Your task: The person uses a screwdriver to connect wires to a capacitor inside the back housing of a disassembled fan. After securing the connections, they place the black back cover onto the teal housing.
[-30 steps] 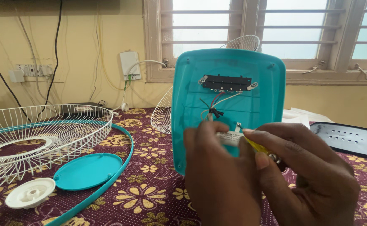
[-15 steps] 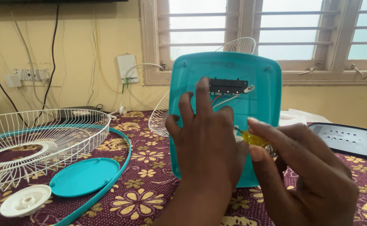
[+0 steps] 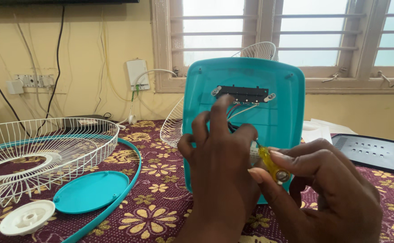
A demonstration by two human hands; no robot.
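A teal fan base cover (image 3: 278,90) stands upright on the table, its inside facing me, with a black switch block (image 3: 242,94) and wires near its top. My left hand (image 3: 217,171) rests against the cover's middle, fingers up at the wires, hiding the lower left part. My right hand (image 3: 322,189) holds a small yellow-handled screwdriver (image 3: 271,165) whose tip points at the cover behind my left fingers.
A white wire fan grille (image 3: 39,144) with a teal ring (image 3: 129,180) lies at the left, beside a teal round cap (image 3: 91,191) and a white knob disc (image 3: 26,217). A second grille (image 3: 174,126) leans behind the cover. A dark vented panel (image 3: 376,153) lies at the right.
My left hand rose from below the wires to cover the cover's middle and has since stayed. The view shifted slightly; the screwdriver stays in my right hand.
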